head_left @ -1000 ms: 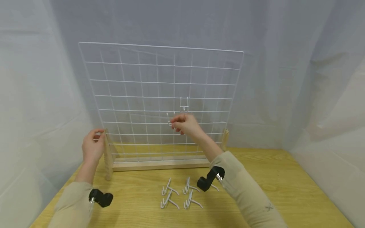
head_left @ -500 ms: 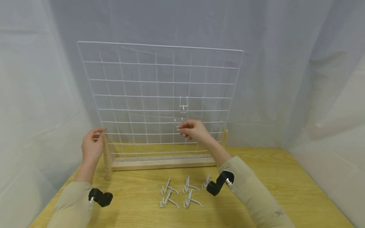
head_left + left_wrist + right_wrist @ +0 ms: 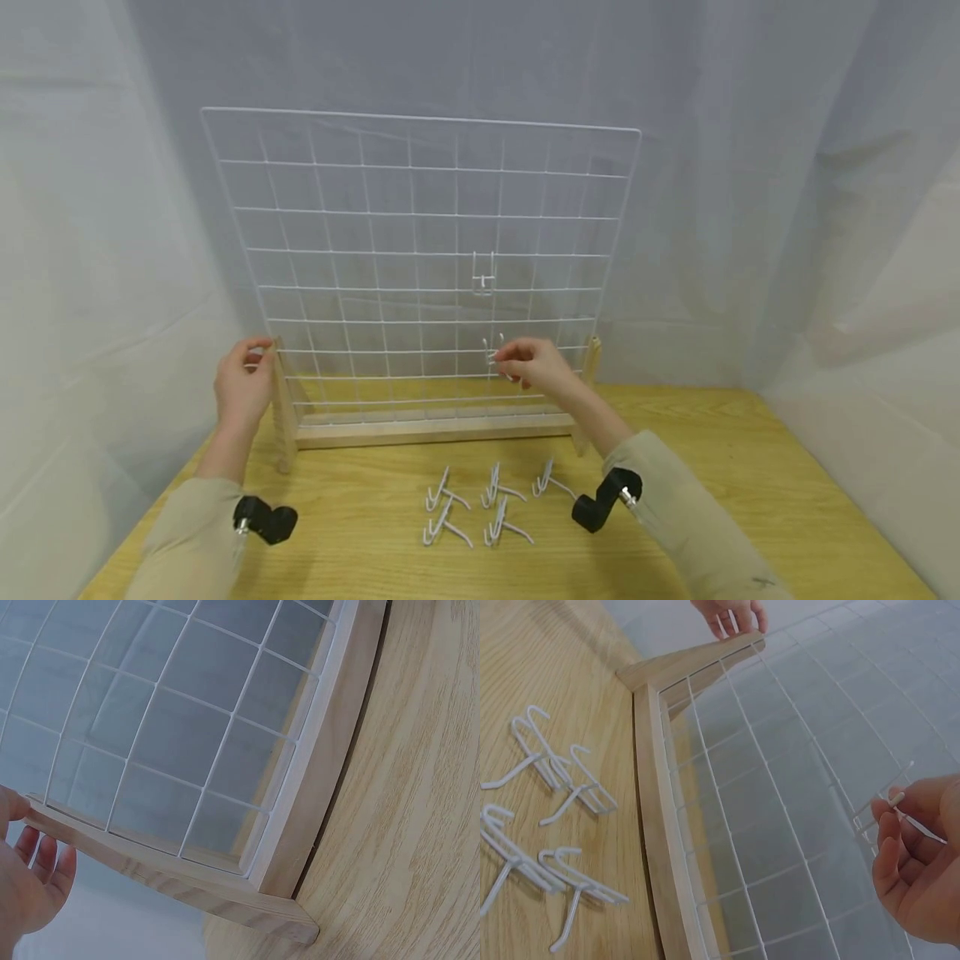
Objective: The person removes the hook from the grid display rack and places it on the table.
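In the head view my right hand (image 3: pixel 542 367) pinches a white wire hook (image 3: pixel 491 356) in front of the lower right part of a white wire grid panel (image 3: pixel 360 250). The right wrist view shows the hook's stem (image 3: pixel 897 799) between thumb and fingers, its prongs towards the grid; whether they touch the wires I cannot tell. Another white hook (image 3: pixel 483 282) hangs on the grid higher up. My left hand (image 3: pixel 246 383) grips the top of the wooden stand's left post (image 3: pixel 282 408), thumb and finger at its tip (image 3: pixel 31 808).
Several white hooks (image 3: pixel 497 521) lie in two rows on the wood-grain table (image 3: pixel 360 517) before the stand's crossbar (image 3: pixel 435 431). The stand's right post (image 3: pixel 592 358) rises beyond my right forearm. Pale sheeting (image 3: pixel 750 208) surrounds the back and sides.
My right hand has moved right and down across the grid with the hook, and its forearm now uncovers the hook at the right of the rows. The left hand stays put.
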Demonstrator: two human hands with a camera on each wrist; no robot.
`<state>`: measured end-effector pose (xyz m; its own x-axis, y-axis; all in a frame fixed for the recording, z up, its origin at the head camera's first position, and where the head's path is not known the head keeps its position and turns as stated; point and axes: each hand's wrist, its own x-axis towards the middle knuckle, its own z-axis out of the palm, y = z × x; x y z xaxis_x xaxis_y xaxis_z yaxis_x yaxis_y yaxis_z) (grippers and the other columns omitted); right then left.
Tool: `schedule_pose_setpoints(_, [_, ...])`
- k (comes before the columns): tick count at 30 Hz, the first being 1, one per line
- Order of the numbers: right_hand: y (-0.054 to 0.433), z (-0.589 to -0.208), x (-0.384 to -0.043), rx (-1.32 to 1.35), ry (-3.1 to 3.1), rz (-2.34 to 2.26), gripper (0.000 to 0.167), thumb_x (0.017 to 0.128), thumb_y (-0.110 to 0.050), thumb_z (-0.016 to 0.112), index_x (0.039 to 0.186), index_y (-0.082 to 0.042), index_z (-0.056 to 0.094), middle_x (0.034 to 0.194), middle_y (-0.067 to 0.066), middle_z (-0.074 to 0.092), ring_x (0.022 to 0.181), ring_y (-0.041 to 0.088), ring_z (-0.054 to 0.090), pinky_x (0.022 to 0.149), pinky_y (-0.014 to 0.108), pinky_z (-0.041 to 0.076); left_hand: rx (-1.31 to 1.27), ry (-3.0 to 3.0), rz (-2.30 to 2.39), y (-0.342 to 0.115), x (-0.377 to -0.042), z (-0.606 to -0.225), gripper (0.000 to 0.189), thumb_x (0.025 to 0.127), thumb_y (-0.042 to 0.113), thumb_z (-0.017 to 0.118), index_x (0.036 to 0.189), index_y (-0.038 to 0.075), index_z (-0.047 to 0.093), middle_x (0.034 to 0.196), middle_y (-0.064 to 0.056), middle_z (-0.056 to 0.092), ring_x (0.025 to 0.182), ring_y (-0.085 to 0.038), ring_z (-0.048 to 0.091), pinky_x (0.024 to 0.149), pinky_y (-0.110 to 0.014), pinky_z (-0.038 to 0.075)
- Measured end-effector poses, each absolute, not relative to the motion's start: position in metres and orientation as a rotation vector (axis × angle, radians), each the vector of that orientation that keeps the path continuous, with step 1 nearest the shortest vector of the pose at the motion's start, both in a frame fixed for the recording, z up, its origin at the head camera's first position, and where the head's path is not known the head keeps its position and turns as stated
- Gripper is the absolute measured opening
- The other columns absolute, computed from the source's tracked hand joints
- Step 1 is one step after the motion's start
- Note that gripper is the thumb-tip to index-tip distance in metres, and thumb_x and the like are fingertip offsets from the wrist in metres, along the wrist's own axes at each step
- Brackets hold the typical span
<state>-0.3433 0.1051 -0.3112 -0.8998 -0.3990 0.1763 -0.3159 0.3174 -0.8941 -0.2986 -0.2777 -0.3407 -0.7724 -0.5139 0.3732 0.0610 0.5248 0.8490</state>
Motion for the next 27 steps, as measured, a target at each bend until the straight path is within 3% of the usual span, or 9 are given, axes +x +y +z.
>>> schedule_pose_setpoints(7, [0.117, -0.317, -0.34, -0.654, 2.506, -1.651, 0.016, 0.088, -0.005, 0.059, 0.102, 0.003, 0.063, 0.089, 0.024, 0.06, 0.068, 0.015, 0.052, 0.058, 0.028, 0.044, 0.37, -2.164, -1.255, -0.281, -0.3, -0.343, 0.029, 0.096, 0.016, 0.045, 0.12, 0.002, 0.054, 0.107, -0.014, 0.047, 0.087, -0.019, 0.045, 0.064, -0.023, 0.038])
schedule_pose_setpoints(15, [0.124, -0.323, -0.328, -0.666, 2.479, -1.616, 0.016, 0.087, -0.006, 0.062, 0.098, 0.005, 0.062, 0.073, 0.003, 0.059, 0.066, 0.016, 0.052, 0.057, 0.027, 0.045, 0.369, -2.177, -1.241, -0.284, -0.301, -0.347, 0.03, 0.096, 0.017, 0.045, 0.121, 0.003, 0.054, 0.106, -0.014, 0.048, 0.087, -0.019, 0.046, 0.062, -0.022, 0.038])
schedule_pose_setpoints(27, [0.134, -0.332, -0.311, -0.743, 2.451, -1.582, 0.015, 0.088, -0.006, 0.059, 0.099, 0.004, 0.062, 0.079, 0.007, 0.062, 0.067, 0.015, 0.052, 0.056, 0.025, 0.045, 0.381, -2.187, -1.224, -0.285, -0.302, -0.346, 0.031, 0.097, 0.019, 0.044, 0.122, 0.003, 0.054, 0.106, -0.015, 0.048, 0.09, -0.021, 0.047, 0.063, -0.023, 0.039])
